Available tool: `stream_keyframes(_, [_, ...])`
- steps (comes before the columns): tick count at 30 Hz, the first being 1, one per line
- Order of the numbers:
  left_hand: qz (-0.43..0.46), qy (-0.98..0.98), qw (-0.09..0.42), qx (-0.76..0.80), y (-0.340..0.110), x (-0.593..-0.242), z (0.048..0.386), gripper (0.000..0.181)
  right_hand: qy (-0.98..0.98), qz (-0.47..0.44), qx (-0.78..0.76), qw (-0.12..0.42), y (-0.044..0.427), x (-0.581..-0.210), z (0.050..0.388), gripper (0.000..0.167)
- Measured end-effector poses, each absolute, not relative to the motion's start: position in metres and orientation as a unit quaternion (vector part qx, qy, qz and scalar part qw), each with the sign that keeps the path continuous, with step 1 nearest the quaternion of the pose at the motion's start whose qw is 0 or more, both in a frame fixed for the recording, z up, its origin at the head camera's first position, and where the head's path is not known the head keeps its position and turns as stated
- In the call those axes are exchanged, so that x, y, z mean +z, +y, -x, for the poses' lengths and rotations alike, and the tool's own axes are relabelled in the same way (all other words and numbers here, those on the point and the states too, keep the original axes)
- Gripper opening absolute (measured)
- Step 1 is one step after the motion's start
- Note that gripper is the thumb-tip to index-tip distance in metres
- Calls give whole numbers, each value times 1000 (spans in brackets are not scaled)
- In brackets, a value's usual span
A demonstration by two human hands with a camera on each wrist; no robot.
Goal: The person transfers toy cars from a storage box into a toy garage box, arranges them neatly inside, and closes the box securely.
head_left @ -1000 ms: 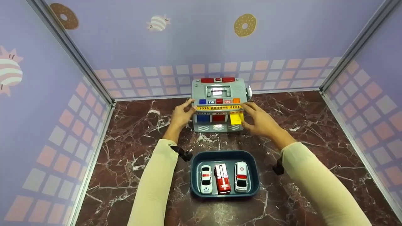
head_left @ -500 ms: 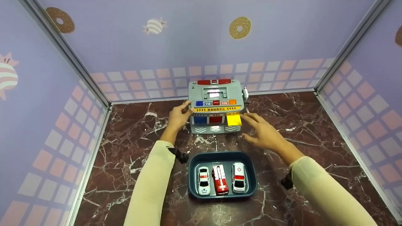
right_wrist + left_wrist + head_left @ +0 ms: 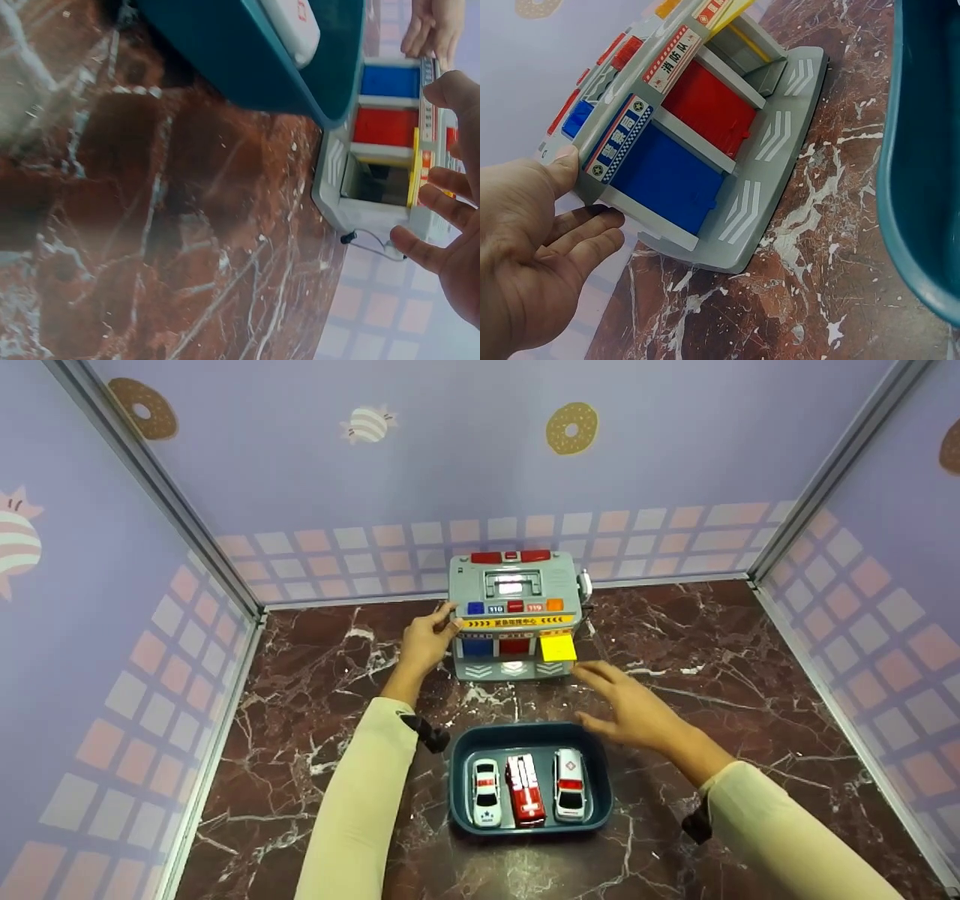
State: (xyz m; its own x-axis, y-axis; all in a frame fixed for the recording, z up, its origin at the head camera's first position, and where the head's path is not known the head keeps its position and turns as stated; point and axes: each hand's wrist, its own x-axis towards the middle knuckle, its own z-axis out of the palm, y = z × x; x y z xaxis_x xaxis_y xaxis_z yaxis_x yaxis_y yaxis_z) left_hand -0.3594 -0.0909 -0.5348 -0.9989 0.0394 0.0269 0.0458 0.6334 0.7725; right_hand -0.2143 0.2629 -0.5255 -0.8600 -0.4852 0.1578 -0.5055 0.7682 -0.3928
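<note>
A grey toy garage (image 3: pixel 551 577) stands against the back wall. My left hand (image 3: pixel 429 643) grips its left front corner, with the thumb (image 3: pixel 564 171) on the roof's edge and the other fingers under the overhang by the side wall. The blue door (image 3: pixel 667 176) and red door (image 3: pixel 709 109) are down. The yellow door (image 3: pixel 558 648) at the right is raised, and its dark bay (image 3: pixel 379 182) shows in the right wrist view. My right hand (image 3: pixel 637 709) hovers in front and right of the garage, fingers spread, holding nothing.
Nearer me, a dark teal tray (image 3: pixel 454 787) holds a white police car (image 3: pixel 487 791), a red fire truck (image 3: pixel 527 791) and a white ambulance (image 3: pixel 570 784). A white handset (image 3: pixel 585 583) hangs on the garage's right side. Patterned walls enclose the marbled surface (image 3: pixel 720 690).
My right hand has let go of the raised yellow door and drawn back toward the tray's right side. The left hand has stayed at the garage's left corner.
</note>
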Motion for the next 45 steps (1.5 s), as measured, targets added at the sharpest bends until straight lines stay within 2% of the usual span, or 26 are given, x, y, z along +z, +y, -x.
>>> stream_keyframes(16, [20,-888,-2,-459,-90,-536,360,48,-930,-319,185,4,254,-542,167,70])
stream_keyframes(28, [17,-890,1,-456,-92,-538,360,46,-933,-318,164,-33,249,-556,153,77])
stream_keyframes(35, [11,-887,-3,-461,-90,-538,360,46,-937,-319,140,-28,248,-563,149,80])
stream_keyframes(45, [13,-888,0,-459,-90,-538,361,45,-936,-336,104,-3,243,-570,144,74])
